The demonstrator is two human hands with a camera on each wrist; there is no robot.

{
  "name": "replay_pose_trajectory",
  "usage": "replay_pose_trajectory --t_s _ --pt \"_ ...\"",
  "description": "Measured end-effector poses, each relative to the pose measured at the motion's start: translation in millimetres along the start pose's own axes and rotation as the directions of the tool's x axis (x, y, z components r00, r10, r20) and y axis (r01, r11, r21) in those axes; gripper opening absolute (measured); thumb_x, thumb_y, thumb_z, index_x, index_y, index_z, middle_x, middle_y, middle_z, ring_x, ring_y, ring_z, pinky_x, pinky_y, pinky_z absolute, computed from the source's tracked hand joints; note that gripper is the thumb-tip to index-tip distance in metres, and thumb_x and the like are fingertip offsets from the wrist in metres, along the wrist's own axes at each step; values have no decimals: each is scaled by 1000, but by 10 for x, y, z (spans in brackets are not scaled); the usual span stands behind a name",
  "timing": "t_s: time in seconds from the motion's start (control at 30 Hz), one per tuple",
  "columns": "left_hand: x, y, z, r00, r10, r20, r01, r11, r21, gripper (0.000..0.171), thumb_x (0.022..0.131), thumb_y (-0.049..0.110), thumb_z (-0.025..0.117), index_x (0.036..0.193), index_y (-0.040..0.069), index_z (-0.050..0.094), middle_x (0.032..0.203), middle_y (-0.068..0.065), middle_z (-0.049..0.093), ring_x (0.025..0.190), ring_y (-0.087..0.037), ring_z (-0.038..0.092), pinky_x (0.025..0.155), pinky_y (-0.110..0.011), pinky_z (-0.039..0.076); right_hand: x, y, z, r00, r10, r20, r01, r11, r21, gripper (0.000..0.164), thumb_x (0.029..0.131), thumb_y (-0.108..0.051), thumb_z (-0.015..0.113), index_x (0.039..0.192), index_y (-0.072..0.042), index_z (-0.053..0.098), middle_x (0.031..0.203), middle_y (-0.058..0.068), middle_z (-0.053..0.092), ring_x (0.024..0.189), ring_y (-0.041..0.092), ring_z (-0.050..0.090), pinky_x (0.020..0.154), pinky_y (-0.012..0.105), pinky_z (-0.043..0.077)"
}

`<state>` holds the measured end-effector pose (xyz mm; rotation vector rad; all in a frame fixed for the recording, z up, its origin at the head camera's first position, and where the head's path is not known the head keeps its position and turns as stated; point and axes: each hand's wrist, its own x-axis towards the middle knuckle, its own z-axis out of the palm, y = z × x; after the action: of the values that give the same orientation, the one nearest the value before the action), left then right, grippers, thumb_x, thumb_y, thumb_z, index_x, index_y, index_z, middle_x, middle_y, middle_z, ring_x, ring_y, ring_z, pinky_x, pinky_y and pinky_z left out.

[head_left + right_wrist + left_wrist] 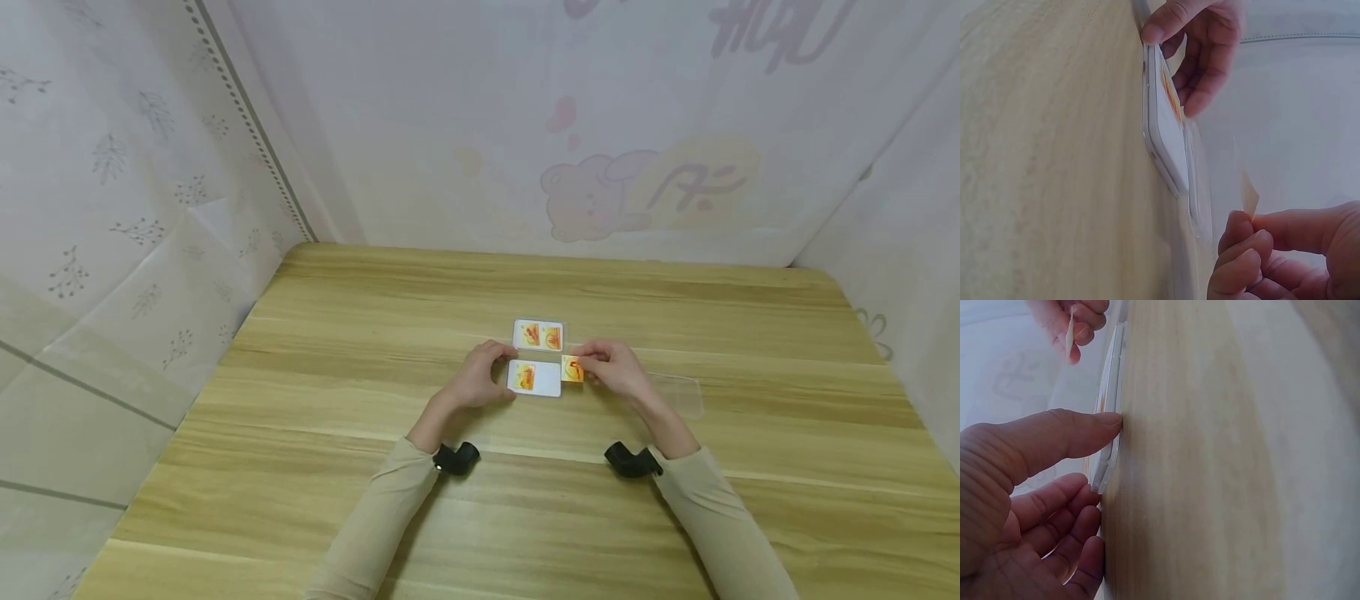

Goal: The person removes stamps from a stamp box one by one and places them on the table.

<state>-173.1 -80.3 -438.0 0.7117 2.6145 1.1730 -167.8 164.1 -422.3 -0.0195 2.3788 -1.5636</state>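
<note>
A flat white rectangular case (549, 380) with rounded corners lies on the table, an orange-and-yellow picture square (525, 377) on its left half; the right half is plain white. My left hand (477, 377) grips the left end of this case, thumb on the near edge (1113, 394) and fingers at the far corner. Just off the case's right end, my right hand (618, 368) pinches a small orange-and-yellow sticker (573, 368) between thumb and forefinger. In the right wrist view the sticker (1249, 195) is a thin sheet, held above the table.
Behind the near case lies a similar white case (541, 323) bearing two orange pictures. A clear plastic cover (681, 396) rests on the wooden table (360, 333) to the right, partly behind my right forearm. Patterned curtains (420, 125) hang at the back and sides.
</note>
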Motion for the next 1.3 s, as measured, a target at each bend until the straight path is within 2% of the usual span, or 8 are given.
replay_pose_trajectory --t_s 0.3,1.03,1.3 --pt "3 -1 1 1000 17 -6 -17 1000 -9 55 66 0 79 116 -5 56 116 -15 56 110 -29 49 99 -40 38 7 98 -62 999 -34 -10 34 999 -4 23 92 -3 54 107 14 59 71 4 55 63 12 48 53 21 44" --pt "-2 1 -3 1000 21 -11 -21 1000 -8 55 66 -1 79 116 -6 57 116 -16 56 109 -29 50 98 -40 38 -57 178 -206 999 33 -41 -32 999 21 23 93 -3 52 109 12 58 75 3 56 66 13 48 54 22 43" --pt "3 4 -4 1000 27 -9 -28 1000 -7 55 66 -1 79 116 -7 56 116 -17 56 109 -30 50 98 -40 39 -88 218 -264 999 5 -38 -4 1000 18 22 93 -2 52 107 14 57 74 3 55 65 13 48 53 21 43"
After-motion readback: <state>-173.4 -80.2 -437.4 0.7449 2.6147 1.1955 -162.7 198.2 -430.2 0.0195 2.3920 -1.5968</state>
